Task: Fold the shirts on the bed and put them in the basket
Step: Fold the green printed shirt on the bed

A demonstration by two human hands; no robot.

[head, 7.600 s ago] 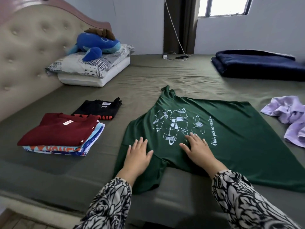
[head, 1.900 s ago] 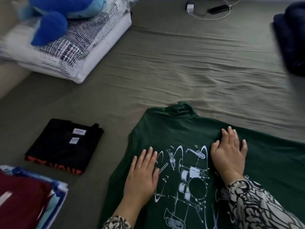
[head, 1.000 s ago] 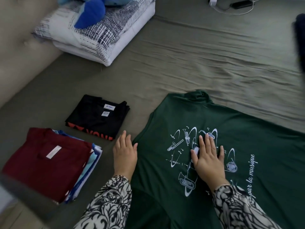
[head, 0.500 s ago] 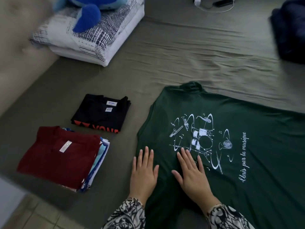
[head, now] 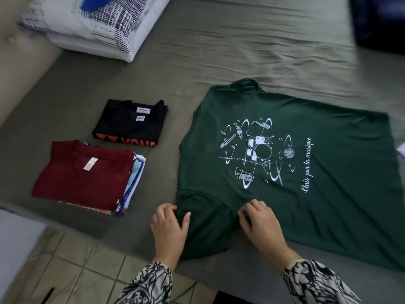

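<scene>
Olive-green bedding (head: 252, 47) is covering the bed on which everything is being laid out, with pale floor tiles (head: 83, 266) being shown below its near edge. At that near edge, the sleeve of the green shirt (head: 324, 172) is being gripped by both hands, which are being held a little apart. The sleeve's left edge is being pinched by the left hand (head: 169, 227), thumb on top of the cloth and fingers curled at the hem. The sleeve's right side, where it meets the body of the shirt, is being grasped by the right hand (head: 260, 222) with curled fingers. Patterned black-and-white sleeves (head: 149, 284) are being worn on both arms.

The green shirt is being kept spread flat, printed side up, with its collar toward the left and its white drawing of musical instruments and line of script being displayed. Just to its left, a folded stack topped by a maroon shirt (head: 87, 174) is being kept near the bed's edge, and a folded black shirt (head: 131, 123) is being kept just beyond it. Farther off at the left, patterned pillows (head: 105, 27) are being stacked. At the far right, a dark blue blanket (head: 379, 23) is being partly shown.
</scene>
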